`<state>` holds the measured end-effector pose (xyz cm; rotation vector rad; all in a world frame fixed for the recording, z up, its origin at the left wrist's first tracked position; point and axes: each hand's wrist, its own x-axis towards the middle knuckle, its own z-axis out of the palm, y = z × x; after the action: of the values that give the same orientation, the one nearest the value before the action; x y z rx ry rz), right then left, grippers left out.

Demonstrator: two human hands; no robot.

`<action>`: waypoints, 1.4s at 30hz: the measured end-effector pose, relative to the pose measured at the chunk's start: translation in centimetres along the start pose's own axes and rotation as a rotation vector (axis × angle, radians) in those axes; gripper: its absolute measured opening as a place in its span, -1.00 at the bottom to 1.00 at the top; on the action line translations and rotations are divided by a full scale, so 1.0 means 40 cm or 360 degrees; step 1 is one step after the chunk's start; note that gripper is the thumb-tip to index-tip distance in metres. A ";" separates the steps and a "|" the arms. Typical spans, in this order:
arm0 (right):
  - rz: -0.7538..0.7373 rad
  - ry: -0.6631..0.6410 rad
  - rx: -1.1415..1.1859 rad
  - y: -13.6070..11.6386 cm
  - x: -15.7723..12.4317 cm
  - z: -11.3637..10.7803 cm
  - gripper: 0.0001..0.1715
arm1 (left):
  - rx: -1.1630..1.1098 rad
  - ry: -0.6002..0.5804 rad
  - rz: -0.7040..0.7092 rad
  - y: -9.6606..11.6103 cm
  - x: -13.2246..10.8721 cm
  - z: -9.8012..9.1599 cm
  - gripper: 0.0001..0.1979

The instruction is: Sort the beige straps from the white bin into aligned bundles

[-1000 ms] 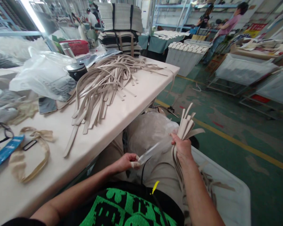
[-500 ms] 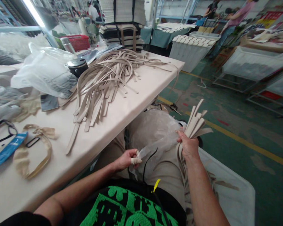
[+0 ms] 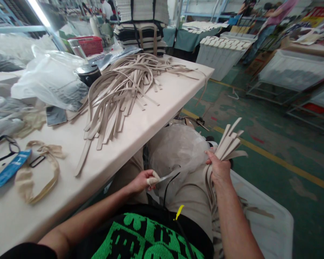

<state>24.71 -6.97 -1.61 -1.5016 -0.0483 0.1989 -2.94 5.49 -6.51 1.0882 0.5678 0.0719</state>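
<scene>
Right grip point(image 3: 220, 168) clasps beige flat-strap bundle point(image 3: 229, 144), slanting up-right; left grip point(image 3: 147, 181), lower centre, pinches clear plastic strip point(image 3: 167, 176).

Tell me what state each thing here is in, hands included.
Left hand: pinching the clear plastic
Right hand: closed around the strip bundle
Strip bundle: held, ends fanned out
Clear plastic: drawn out between the hands
Strip pile: loose, heaped on the table
Dark container: lid on
White bag: bulging
Grey stack: strapped
</scene>
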 end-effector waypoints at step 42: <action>-0.0088 0.0067 -0.0051 -0.011 0.100 0.001 -0.63 | 0.1076 -0.0483 -0.0195 0.021 0.020 -0.072 -0.83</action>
<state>28.70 -6.33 -1.52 -1.5343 -0.0597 0.1225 -3.44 8.49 -7.09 1.6782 0.3849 -0.4143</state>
